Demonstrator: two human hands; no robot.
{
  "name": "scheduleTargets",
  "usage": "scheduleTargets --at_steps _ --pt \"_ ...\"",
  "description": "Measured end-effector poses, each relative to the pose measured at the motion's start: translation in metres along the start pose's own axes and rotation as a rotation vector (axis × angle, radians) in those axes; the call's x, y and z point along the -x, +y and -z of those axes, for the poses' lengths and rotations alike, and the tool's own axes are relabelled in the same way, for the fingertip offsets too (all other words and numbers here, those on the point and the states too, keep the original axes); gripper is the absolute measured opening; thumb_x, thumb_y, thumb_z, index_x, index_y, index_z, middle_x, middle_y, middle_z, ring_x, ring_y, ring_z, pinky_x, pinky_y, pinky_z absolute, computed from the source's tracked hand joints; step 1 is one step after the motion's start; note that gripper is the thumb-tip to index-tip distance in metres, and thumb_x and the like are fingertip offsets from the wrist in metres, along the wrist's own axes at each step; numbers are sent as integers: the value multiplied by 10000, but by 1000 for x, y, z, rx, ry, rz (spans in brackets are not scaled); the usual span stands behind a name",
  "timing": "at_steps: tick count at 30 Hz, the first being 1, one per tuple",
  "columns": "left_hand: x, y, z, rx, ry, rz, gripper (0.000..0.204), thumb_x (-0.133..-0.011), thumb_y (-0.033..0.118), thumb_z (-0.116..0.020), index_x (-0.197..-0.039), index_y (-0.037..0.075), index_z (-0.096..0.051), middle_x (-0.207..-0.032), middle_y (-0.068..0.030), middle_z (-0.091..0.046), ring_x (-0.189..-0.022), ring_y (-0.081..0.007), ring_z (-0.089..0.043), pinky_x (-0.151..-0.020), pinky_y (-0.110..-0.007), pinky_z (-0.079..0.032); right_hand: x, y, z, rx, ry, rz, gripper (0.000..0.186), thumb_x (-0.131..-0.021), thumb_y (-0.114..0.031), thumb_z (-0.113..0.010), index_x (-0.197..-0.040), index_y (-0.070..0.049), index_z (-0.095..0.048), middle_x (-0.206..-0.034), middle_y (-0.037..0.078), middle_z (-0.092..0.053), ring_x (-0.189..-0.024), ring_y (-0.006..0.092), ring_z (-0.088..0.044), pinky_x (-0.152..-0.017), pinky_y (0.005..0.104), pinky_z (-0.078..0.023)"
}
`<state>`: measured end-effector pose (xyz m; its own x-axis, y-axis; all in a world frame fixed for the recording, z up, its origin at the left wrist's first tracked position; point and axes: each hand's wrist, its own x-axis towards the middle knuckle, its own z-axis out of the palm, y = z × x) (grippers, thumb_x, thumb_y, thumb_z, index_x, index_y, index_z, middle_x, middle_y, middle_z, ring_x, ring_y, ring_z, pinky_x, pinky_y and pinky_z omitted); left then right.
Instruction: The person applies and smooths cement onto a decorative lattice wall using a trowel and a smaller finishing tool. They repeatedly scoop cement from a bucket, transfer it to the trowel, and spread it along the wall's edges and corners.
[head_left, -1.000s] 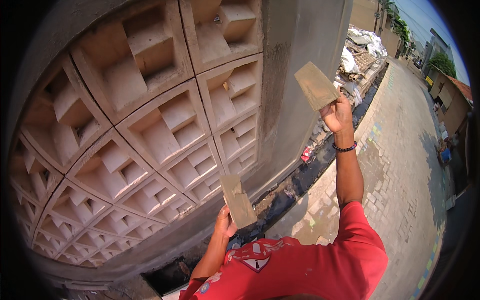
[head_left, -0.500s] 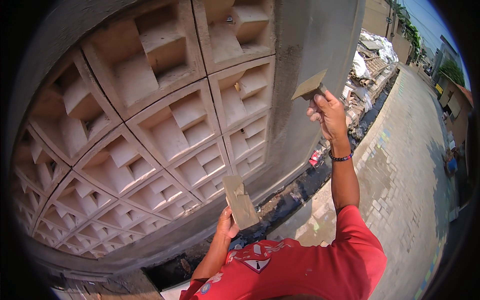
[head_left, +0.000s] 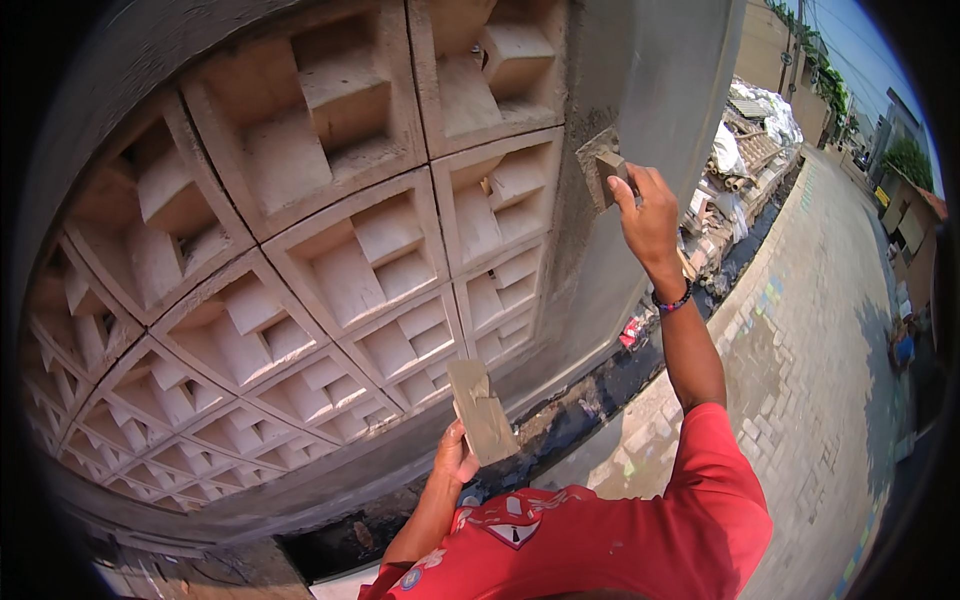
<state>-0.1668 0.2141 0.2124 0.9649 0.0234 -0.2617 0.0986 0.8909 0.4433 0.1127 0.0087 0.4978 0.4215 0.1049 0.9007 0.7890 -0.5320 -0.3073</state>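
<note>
With my right hand (head_left: 648, 215) closed on the handle of a flat float (head_left: 598, 148), I have its plate against the rough grey plaster strip (head_left: 562, 275) beside the pale breeze-block screen (head_left: 365, 250). Lower down, my left hand (head_left: 452, 450) grips a rectangular board (head_left: 480, 410) coated with grey mortar, held in front of the screen. Its fingers are partly behind the board.
A smooth grey pillar face (head_left: 665, 90) borders the plaster. Beyond it lie piled rubble, poles and white sacks (head_left: 760, 120). A dark drain (head_left: 570, 400) runs along the wall's foot, beside a paved lane (head_left: 820, 370) with small buildings (head_left: 905, 240) opposite.
My right hand has turned the float over and moved it left from in front of the pillar onto the plaster strip. My left hand and board stay low, almost unmoved.
</note>
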Motion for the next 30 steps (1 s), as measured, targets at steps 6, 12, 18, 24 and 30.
scheduleTargets --at_steps 6,12,18,24,30 --pt "0 1 -5 -15 -1 -50 607 -701 396 -769 -1164 64 -560 -1097 -91 -626 -989 -260 -610 -876 -460 -499 -11 17 -9 52 -17 151 265 -839 -59 -584 -1092 12 -548 -970 193 -587 -890 375 -587 -773 395 -475" --pt "-1 -2 7 -4 41 -80 599 -710 400 -763 -1162 61 -565 -1108 -93 -624 -1004 -261 -606 -892 -458 -491 -47 37 -4 92 29 334 329 -778 29 -579 -1105 -3 -558 -1004 175 -581 -937 346 -576 -821 381 -474" --pt "-2 -2 0 43 17 -61 497 -751 314 -728 -1153 66 -571 -1094 -82 -631 -1003 -238 -611 -896 -441 -491 -95 18 -18 116 78 499 387 -757 4 -613 -1136 -47 -554 -982 150 -566 -935 329 -546 -817 407 -451" --pt "-6 3 -20 98 -145 -46 485 -781 315 -715 -1157 50 -560 -1092 -84 -631 -985 -224 -620 -879 -416 -506 -75 54 -23 215 33 403 397 -767 10 -603 -1157 -42 -550 -1001 142 -565 -951 326 -535 -815 402 -450" --pt "-3 10 -21 3 -94 -117 439 -823 273 -667 -1177 42 -546 -1107 -92 -624 -982 -240 -624 -879 -411 -510 3 30 24 120 -262 315 425 -748 60 -614 -1158 -42 -567 -984 138 -590 -930 324 -539 -806 389 -448"
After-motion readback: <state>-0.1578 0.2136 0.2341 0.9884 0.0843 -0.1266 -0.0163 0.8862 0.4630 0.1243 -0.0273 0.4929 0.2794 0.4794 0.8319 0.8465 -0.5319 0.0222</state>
